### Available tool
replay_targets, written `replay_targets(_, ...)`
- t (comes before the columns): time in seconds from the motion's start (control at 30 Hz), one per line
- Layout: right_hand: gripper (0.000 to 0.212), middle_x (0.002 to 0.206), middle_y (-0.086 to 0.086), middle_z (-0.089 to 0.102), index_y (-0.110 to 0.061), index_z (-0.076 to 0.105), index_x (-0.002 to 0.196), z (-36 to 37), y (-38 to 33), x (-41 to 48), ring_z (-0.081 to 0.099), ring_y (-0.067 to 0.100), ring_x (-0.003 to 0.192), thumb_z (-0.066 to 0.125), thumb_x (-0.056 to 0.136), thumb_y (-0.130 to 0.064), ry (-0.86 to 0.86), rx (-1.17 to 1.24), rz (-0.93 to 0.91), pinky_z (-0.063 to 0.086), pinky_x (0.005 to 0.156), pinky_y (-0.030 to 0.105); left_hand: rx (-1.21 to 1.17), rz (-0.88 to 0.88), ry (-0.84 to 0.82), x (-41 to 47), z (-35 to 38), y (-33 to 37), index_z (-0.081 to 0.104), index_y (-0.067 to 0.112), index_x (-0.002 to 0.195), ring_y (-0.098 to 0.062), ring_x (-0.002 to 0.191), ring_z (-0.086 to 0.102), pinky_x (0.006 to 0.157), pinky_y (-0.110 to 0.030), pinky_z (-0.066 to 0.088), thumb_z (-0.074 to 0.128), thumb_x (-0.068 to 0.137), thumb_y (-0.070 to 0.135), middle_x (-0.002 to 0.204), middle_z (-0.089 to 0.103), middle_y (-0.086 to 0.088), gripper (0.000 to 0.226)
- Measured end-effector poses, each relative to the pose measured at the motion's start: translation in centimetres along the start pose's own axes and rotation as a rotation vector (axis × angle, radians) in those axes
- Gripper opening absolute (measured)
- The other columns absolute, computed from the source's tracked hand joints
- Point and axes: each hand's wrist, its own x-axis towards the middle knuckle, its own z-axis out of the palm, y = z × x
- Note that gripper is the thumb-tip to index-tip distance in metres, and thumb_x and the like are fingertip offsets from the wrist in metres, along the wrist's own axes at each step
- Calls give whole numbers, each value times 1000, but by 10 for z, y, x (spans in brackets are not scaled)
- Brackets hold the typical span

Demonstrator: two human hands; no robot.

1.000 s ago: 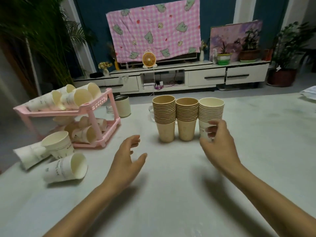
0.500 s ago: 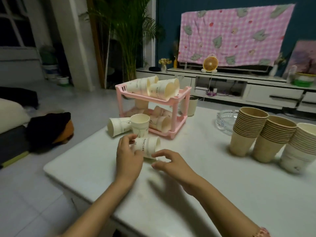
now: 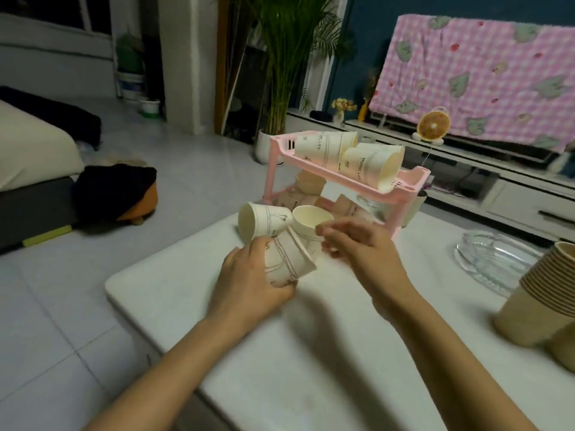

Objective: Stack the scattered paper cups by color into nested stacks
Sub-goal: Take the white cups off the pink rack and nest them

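Bare surface (image 3: 311, 353) lies open near me and to my right. Ahead, the pink rack (image 3: 401, 185) and two loose white cups (image 3: 264, 223) crowd my hands; glass ashtray (image 3: 497, 262) and brown stacks (image 3: 541, 300) block the far right.

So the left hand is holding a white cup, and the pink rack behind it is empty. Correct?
Not quite. The head view shows the left hand holding a white cup, but the pink rack is not empty: white cups lie on both its shelves.

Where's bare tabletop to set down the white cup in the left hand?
Free: near the table edge, between both forearms and the brown stack. Crowded: around the pink rack, loose white cups and glass ashtray.
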Motion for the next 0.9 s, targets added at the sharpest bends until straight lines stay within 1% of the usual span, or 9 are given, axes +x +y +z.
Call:
replay_targets(0.07, 23, 110, 0, 62, -16, 59, 104, 2, 10, 24, 60, 14, 86, 51, 86, -4, 94, -326, -93, 50, 75, 24, -160, -184, -7, 4, -8, -4, 46, 16, 115, -27, 98, 57, 82, -38, 48, 74, 63, 38, 110, 60, -5, 63)
replay_targets(0.17, 48, 137, 8, 48, -16, 43, 128, 10, 39, 48, 49, 28, 119, 52, 82, -5, -92, -802, -131, 43, 95, 39, -248, -241, -27, 10, -12, -10, 43, 15, 114, -26, 96, 57, 79, -36, 50, 78, 62, 34, 109, 60, -6, 65)
replay_targets(0.27, 30, 123, 14, 58, -9, 52, 116, 19, 54, 53, 53, 32, 110, 51, 87, -11, -132, -941, -131, 45, 84, 38, -216, -200, -61, 14, -10, -15, 40, 18, 118, -27, 100, 56, 83, -39, 50, 78, 62, 32, 112, 58, -5, 68)
replay_targets(0.33, 13, 101, 14, 66, -5, 60, 95, 20, 56, 54, 58, 33, 91, 51, 89, -13, -46, -912, -206, 41, 68, 33, -208, -167, -71, 14, -9, -18, 37, 23, 125, -26, 105, 54, 87, -40, 48, 77, 63, 31, 117, 57, -3, 74)
replay_targets(0.43, 20, 71, 6, 58, -12, 54, 72, 16, 41, 47, 59, 14, 64, 49, 91, -13, 118, -481, -156, 48, 58, 24, -202, -121, -53, 14, -5, -20, 35, 28, 129, -25, 111, 50, 93, -44, 44, 76, 63, 30, 121, 55, -1, 78)
replay_targets(0.5, 23, 67, -2, 58, -15, 53, 72, 13, 21, 37, 53, 1, 43, 45, 94, -12, 191, -149, -83, 41, 41, 13, -191, -124, -42, 13, -4, -17, 40, 23, 126, -26, 110, 49, 92, -45, 44, 74, 64, 28, 118, 53, -3, 72)
replay_targets(0.57, 21, 57, -10, 60, -12, 58, 80, 12, 5, 29, 47, 3, 33, 43, 95, -14, 160, 25, -14, 35, 33, 17, -193, -123, -34, 13, -2, -15, 42, 19, 125, -28, 110, 50, 92, -46, 44, 73, 64, 27, 118, 52, -7, 69)
replay_targets(0.73, 37, 55, -2, 46, 4, 59, 82, 21, -2, 2, 43, 4, 34, 40, 96, -24, -106, -174, -72, 30, 36, 17, -328, -82, -21, 5, 2, 2, 43, 24, 123, -26, 109, 56, 89, -41, 48, 78, 61, 30, 122, 58, -1, 71)
replay_targets(0.9, 49, 53, -10, 44, -25, 43, 51, 24, -2, -14, 41, 10, 54, 32, 96, -42, -308, -456, -94, 35, 57, 27, -294, 43, -94, -5, 8, 19, 13, 34, 142, -20, 130, 41, 102, -28, 36, 71, 72, 23, 149, 31, 0, 92)
